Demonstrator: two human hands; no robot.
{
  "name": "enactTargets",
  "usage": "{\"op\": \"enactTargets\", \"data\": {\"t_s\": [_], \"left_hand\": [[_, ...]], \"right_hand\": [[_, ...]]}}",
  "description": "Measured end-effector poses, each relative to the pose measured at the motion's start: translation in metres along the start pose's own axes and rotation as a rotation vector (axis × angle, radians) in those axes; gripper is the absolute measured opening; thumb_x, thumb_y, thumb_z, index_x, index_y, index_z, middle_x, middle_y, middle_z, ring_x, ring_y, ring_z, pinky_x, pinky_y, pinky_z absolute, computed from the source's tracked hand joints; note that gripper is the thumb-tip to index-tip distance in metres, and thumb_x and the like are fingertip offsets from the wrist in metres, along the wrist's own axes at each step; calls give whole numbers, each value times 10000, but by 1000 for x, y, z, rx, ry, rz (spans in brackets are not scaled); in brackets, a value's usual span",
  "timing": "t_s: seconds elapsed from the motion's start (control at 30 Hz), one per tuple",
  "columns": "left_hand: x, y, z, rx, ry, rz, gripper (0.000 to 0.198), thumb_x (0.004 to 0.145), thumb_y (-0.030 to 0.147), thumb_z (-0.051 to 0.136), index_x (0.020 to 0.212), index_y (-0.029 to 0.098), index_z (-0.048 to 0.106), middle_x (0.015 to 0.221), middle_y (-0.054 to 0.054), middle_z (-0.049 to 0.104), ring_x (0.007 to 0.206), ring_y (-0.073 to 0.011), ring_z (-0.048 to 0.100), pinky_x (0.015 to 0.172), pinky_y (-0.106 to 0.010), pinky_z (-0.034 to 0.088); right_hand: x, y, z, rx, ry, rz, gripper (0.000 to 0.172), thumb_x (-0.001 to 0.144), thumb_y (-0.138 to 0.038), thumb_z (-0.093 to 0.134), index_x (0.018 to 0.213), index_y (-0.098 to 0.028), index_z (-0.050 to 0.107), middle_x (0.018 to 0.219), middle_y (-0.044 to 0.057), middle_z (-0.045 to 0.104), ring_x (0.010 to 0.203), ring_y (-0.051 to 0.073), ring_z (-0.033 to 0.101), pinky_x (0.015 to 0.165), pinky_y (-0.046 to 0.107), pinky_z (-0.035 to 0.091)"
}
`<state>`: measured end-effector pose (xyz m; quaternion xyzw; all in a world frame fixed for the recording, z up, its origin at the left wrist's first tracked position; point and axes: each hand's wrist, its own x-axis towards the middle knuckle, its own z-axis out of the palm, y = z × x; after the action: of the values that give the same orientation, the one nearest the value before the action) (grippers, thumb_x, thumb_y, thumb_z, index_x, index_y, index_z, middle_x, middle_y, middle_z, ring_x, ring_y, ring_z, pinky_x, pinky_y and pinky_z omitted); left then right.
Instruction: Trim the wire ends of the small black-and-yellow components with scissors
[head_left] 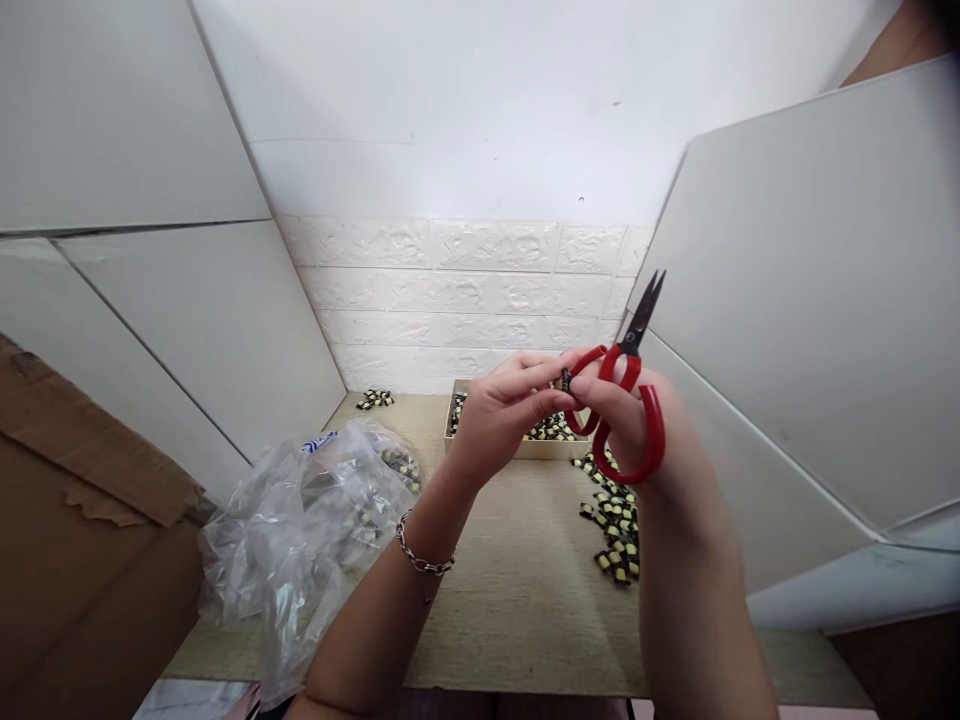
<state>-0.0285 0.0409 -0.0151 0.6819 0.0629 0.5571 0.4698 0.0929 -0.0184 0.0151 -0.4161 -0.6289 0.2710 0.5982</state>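
My left hand (499, 410) is raised over the table, thumb and forefinger pinching a small dark piece (564, 381) with a little yellow on it. Against the same piece press the fingertips of my right hand (622, 405). A pair of scissors (632, 342) with red handles hangs on my right hand, its dark blades nearly together and pointing up, away from the piece. Below and behind my hands stands a shallow box (540, 451) holding many small black and yellow pieces, partly hidden by my hands. More loose black and yellow pieces (619, 520) lie beside my right forearm.
A crumpled clear plastic bag (300, 530) with some pieces inside lies on the table (525, 600) at left. Near the back wall sits a small cluster of pieces (375, 399). Brown cardboard (90, 560) stands at far left. White panels (795, 300) enclose both sides.
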Motion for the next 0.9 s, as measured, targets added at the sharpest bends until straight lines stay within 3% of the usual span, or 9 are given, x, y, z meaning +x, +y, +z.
{"op": "enactTargets", "data": {"t_s": [0.9], "left_hand": [[0,5,3,33,16,66,323,681,191,666,985,296,643,881,-22,613,879,-123,549,763,-234,477]], "right_hand": [[1,4,-2,46,-46,1,254,730,-300,525,510,-203,445,522,-26,442,517,110,413,487,268,333]]}}
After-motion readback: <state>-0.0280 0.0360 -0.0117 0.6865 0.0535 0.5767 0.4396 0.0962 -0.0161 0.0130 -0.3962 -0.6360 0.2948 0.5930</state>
